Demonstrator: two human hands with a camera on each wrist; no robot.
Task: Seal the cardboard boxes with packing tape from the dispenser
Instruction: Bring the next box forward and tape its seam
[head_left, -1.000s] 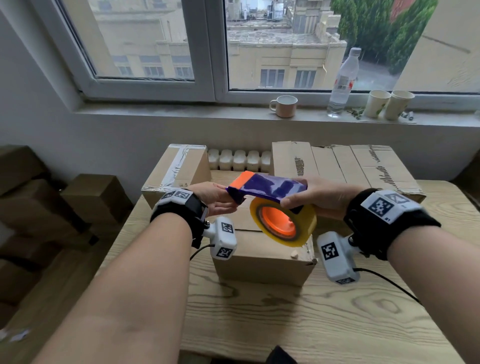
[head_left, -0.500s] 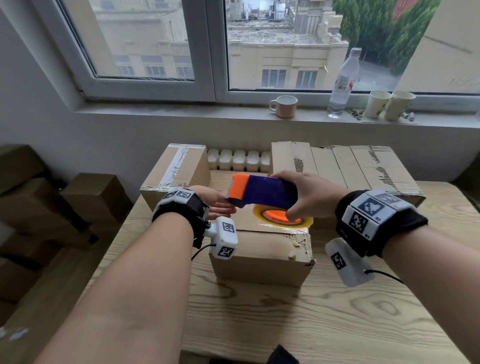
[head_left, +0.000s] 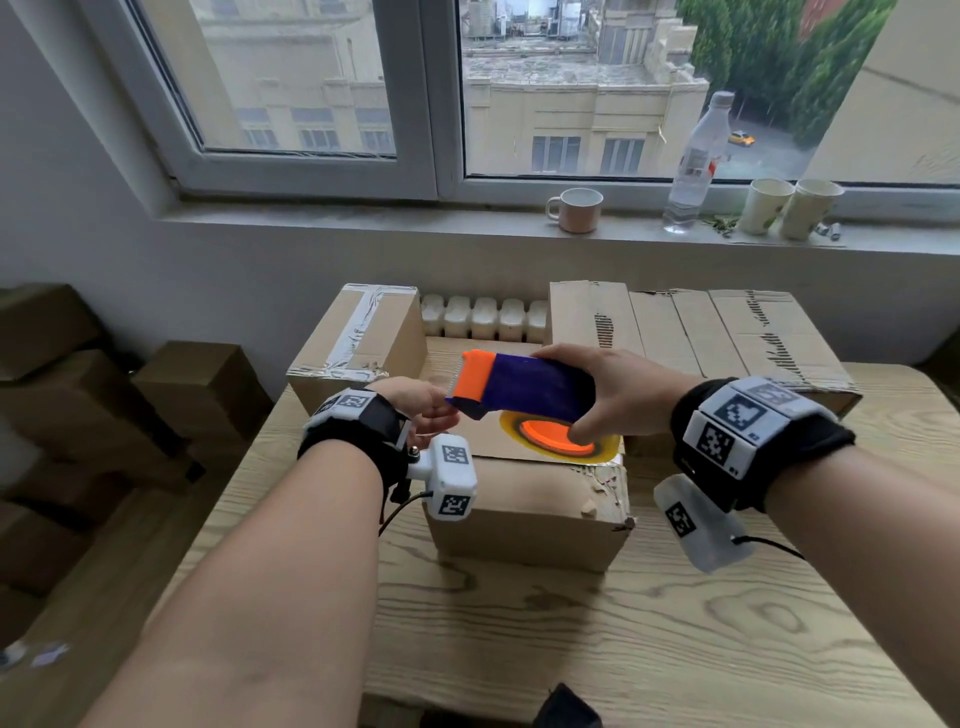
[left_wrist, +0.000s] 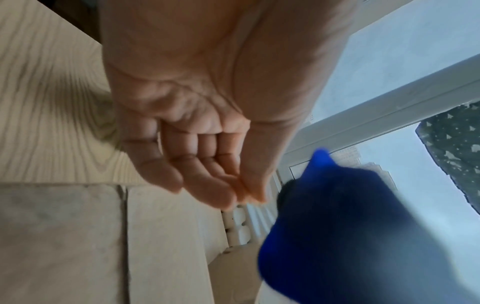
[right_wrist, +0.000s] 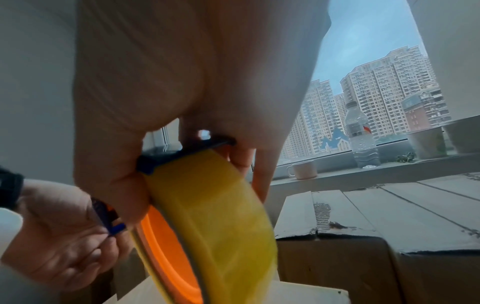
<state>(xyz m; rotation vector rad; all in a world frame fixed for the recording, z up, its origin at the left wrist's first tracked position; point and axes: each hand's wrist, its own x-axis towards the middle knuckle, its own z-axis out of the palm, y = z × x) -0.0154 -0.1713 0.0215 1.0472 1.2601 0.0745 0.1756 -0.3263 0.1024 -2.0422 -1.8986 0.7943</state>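
Observation:
My right hand (head_left: 613, 395) grips a blue tape dispenser (head_left: 524, 387) with an orange cutter end. Its yellow tape roll (head_left: 558, 439) with an orange core lies almost flat on top of the small cardboard box (head_left: 524, 509) at the table's middle. My left hand (head_left: 426, 410) sits just under the cutter end. In the left wrist view its thumb and fingertips (left_wrist: 249, 193) pinch together beside the dispenser (left_wrist: 337, 226), seemingly on the thin tape end. The right wrist view shows the roll (right_wrist: 215, 216) close up and the left hand (right_wrist: 59, 236) at the dispenser's tip.
A taped box (head_left: 358, 332) stands at the back left, a wide flat-topped box (head_left: 701, 332) at the back right, a white radiator (head_left: 483, 317) between them. The sill holds a mug (head_left: 576, 208), a bottle (head_left: 693, 161) and paper cups (head_left: 789, 208). Boxes (head_left: 104, 415) are stacked left of the wooden table (head_left: 571, 649).
My right hand has turned the dispenser so the roll faces down and lowered it onto the small box. The left hand has stayed at the cutter end.

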